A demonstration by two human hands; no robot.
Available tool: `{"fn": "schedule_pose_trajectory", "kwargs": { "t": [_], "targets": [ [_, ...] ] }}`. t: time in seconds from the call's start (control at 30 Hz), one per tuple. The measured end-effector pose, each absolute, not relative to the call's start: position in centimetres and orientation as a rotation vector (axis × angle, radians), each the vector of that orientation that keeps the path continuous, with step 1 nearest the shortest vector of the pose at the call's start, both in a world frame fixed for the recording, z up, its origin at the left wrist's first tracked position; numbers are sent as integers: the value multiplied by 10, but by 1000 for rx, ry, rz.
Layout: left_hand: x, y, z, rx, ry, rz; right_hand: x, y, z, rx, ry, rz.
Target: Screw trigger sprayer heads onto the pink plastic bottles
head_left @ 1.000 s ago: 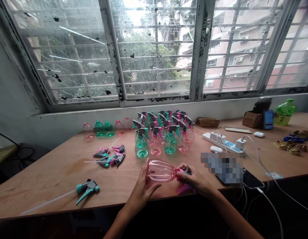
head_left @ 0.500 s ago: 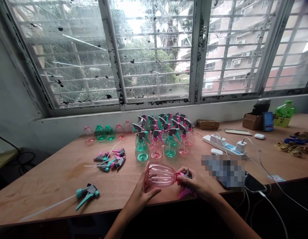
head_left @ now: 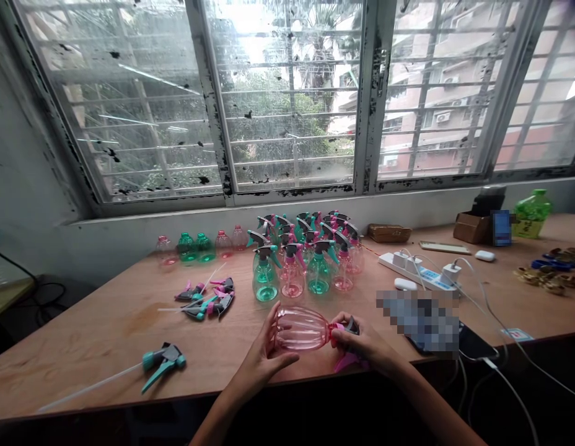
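Observation:
A clear pink spray bottle [head_left: 303, 329] lies on its side in my hands, just above the front edge of the wooden table [head_left: 106, 322]. My left hand [head_left: 264, 356] wraps its fat base. My right hand [head_left: 364, 344] is closed round the pink and grey trigger head [head_left: 346, 334] at the bottle's neck; the pink trigger lever sticks out below my fingers.
Several finished pink and green spray bottles [head_left: 306, 254] stand in rows behind. Headless bottles [head_left: 199, 244] line the wall at left. Loose trigger heads [head_left: 208, 297] lie mid-left, a teal one [head_left: 164, 359] near the front. A power strip [head_left: 420, 269], cables and a phone lie right.
The bottle has turned a little in my hands and my left fingers have shifted on its base. The view tilted down slightly after the first frame.

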State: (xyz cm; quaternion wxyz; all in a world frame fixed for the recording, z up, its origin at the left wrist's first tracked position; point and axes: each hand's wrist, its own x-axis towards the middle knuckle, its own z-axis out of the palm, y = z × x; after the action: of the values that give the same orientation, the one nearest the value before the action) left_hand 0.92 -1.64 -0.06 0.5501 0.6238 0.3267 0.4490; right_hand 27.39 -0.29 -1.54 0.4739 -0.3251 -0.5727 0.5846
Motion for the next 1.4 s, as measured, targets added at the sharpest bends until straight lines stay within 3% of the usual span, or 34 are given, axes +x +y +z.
{"fn": "schedule_pose_trajectory", "kwargs": {
  "t": [0.3, 1.4],
  "targets": [
    [5, -6, -16, 1423, 803, 1135, 274, -1, -20, -832, -1421, 1400],
    [8, -19, -7, 1521, 871, 999, 273, 0, -21, -847, -1387, 1392]
  ]
}}
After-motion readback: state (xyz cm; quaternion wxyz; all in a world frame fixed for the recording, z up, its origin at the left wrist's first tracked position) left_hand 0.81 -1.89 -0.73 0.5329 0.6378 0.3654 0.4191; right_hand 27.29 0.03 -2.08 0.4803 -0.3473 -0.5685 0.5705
